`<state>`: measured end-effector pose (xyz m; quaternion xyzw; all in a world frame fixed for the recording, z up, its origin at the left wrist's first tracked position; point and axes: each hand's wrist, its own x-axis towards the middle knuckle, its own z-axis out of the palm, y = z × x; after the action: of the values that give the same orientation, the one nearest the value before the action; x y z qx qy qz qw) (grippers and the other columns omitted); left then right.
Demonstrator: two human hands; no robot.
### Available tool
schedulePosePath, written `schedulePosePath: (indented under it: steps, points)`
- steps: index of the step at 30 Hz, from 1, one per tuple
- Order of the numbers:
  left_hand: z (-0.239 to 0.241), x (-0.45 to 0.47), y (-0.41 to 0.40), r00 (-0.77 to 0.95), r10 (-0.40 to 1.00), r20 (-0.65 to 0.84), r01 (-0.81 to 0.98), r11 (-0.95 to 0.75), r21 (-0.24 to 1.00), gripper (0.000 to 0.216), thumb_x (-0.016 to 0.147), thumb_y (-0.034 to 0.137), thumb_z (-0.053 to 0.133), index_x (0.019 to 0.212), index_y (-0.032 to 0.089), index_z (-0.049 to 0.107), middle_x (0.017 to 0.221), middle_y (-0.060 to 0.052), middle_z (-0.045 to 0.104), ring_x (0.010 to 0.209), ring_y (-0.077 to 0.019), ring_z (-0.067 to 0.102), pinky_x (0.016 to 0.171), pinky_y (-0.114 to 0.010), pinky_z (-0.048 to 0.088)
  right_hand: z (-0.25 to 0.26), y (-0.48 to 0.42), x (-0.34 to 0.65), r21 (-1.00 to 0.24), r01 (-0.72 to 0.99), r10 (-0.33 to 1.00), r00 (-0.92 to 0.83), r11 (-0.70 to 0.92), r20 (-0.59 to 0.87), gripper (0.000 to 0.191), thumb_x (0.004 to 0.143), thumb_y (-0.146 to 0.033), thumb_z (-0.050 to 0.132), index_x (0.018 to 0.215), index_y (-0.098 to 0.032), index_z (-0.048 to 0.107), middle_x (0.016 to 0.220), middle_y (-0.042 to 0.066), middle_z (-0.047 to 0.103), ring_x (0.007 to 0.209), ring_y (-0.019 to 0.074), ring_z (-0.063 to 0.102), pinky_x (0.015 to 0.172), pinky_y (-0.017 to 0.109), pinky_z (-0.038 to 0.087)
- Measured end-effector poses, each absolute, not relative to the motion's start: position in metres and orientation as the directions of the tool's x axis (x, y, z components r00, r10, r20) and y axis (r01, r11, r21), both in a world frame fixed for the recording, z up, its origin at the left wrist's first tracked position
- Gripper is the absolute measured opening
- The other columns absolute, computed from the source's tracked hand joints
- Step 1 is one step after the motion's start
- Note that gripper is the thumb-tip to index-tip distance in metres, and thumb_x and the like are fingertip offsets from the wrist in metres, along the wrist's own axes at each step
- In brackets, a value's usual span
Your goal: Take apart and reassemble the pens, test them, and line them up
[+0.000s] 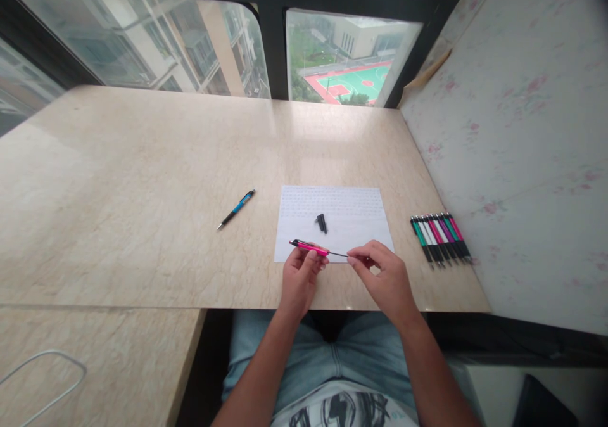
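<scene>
My left hand [301, 274] is closed around a pink pen barrel [313, 248] with a black clip end pointing left. A thin dark ink refill [338, 254] sticks out of the barrel's right end. The fingertips of my right hand [380, 268] pinch the refill's far tip. Both hands are over the front edge of a sheet of paper [294, 218] with rows of faint writing. Small black pen parts [322, 223] lie on the sheet just beyond the pink barrel.
A blue and black pen [236, 210] lies left of the paper. Several pens [439, 237] in green, white, pink and purple lie in a row at the right, near the wall [517, 180]. A white cable [71, 357] rests on the lower surface at the front left. Windows [351, 59] stand behind the table [142, 199].
</scene>
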<state>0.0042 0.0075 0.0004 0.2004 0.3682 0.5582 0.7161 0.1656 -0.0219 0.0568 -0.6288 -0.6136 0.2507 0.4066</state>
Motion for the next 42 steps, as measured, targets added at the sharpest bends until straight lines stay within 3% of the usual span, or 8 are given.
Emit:
schedulePosePath:
  steps: [6, 13, 23, 33, 42]
  points:
    - [0.0004, 0.0031, 0.0082, 0.113, 0.944, -0.311, -0.689, 0.300, 0.659, 0.026, 0.077, 0.030, 0.082, 0.096, 0.015, 0.072, 0.085, -0.006, 0.074, 0.070, -0.0113, 0.065, 0.066, -0.022, 0.046, 0.0579, -0.0249, 0.1645, -0.833, 0.548, 0.983, 0.101, 0.074, 0.154, 0.010, 0.089, -0.023, 0.065, 0.081, -0.021, 0.070, 0.078, 0.002, 0.068, 0.070, 0.0165, 0.062, 0.065, 0.029, 0.050]
    - [0.0000, 0.0036, 0.0091, 0.115, 0.945, -0.306, -0.675, 0.300, 0.673, 0.019, 0.078, 0.027, 0.080, 0.090, 0.015, 0.073, 0.088, -0.007, 0.074, 0.071, -0.0110, 0.065, 0.064, -0.021, 0.045, 0.0558, -0.0282, 0.1625, -0.838, 0.545, 0.984, 0.131, 0.031, 0.122, 0.013, 0.089, -0.024, 0.064, 0.079, -0.021, 0.070, 0.075, 0.002, 0.069, 0.069, 0.0169, 0.062, 0.065, 0.029, 0.048]
    - [-0.0003, 0.0030, 0.0086, 0.152, 0.941, -0.301, -0.658, 0.324, 0.680, 0.019, 0.078, 0.028, 0.080, 0.091, 0.014, 0.073, 0.087, -0.007, 0.074, 0.070, -0.0116, 0.065, 0.064, -0.023, 0.046, 0.0556, -0.0291, 0.1634, -0.889, 0.455, 0.982, 0.182, -0.043, 0.046, 0.012, 0.090, -0.028, 0.064, 0.085, -0.021, 0.072, 0.081, 0.002, 0.072, 0.074, 0.0170, 0.065, 0.067, 0.028, 0.050]
    - [-0.0072, 0.0038, 0.0073, 0.159, 0.952, -0.263, -0.610, 0.304, 0.732, 0.019, 0.082, 0.030, 0.077, 0.094, 0.016, 0.073, 0.087, -0.006, 0.072, 0.072, -0.0114, 0.063, 0.068, -0.024, 0.046, 0.0620, -0.0263, 0.1670, -0.824, 0.567, 0.998, 0.035, 0.023, 0.052, 0.015, 0.091, -0.023, 0.061, 0.081, -0.021, 0.072, 0.080, 0.003, 0.072, 0.072, 0.0176, 0.064, 0.068, 0.029, 0.049]
    - [-0.0031, 0.0034, 0.0079, 0.202, 0.940, -0.276, -0.623, 0.340, 0.704, 0.022, 0.080, 0.031, 0.079, 0.094, 0.016, 0.073, 0.087, -0.006, 0.071, 0.071, -0.0121, 0.063, 0.068, -0.025, 0.047, 0.0591, -0.0225, 0.1579, -0.893, 0.437, 0.989, 0.138, -0.110, -0.054, 0.022, 0.091, -0.035, 0.059, 0.097, -0.020, 0.074, 0.068, 0.002, 0.072, 0.064, 0.0172, 0.068, 0.063, 0.027, 0.052]
